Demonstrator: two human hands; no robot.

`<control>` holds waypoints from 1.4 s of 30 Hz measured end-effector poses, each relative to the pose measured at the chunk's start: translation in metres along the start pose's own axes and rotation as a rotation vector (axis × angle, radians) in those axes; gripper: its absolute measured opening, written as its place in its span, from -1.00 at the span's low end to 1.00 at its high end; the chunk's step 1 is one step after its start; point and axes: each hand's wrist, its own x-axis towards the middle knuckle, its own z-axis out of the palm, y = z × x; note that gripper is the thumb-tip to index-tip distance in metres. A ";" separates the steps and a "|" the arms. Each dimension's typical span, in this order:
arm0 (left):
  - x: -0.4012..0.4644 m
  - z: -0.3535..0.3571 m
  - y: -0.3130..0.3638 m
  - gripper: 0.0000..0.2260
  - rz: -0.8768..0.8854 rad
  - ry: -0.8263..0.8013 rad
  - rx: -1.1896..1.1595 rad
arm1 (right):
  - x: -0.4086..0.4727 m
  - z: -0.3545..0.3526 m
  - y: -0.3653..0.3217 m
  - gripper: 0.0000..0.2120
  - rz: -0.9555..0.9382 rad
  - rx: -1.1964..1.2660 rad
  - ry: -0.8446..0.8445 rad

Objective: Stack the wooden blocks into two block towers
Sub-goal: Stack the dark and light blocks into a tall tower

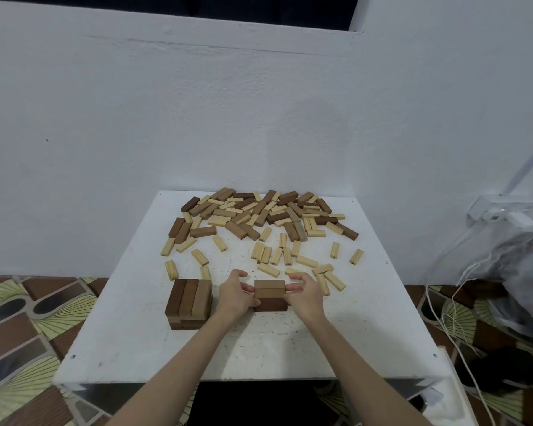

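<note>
View from the head camera over a white table (290,342). My left hand (235,295) and right hand (305,293) bracket the second tower (270,295), a low stack of dark blocks near the middle of the table's front half; fingers and thumbs of both hands curl around its opposite ends and grip it, squaring the layers. How many layers it has I cannot tell; at least two show. The first tower (189,304) stands just to the left, apart from my left hand, its top layer three dark blocks side by side, with crosswise layers beneath.

The loose blocks (259,216), dark and pale mixed, lie heaped along the far side of the table, with pale ones scattered nearer, some just beyond my right hand.

Step in hand, as I judge it: aligning an early layer of the second tower. The next move calls for freeing one hand, fetching a dark block from the heap, and laying it crosswise without nudging the stack.
</note>
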 end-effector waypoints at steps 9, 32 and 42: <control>0.000 0.001 0.001 -0.47 -0.020 0.012 -0.006 | -0.001 -0.001 0.000 -0.58 0.019 -0.009 0.006; -0.003 0.002 0.002 -0.51 -0.027 0.058 -0.007 | -0.006 -0.002 -0.003 -0.62 0.022 0.062 0.020; -0.007 0.001 0.005 -0.52 -0.020 0.081 -0.024 | -0.011 -0.005 -0.007 -0.64 0.028 0.099 0.029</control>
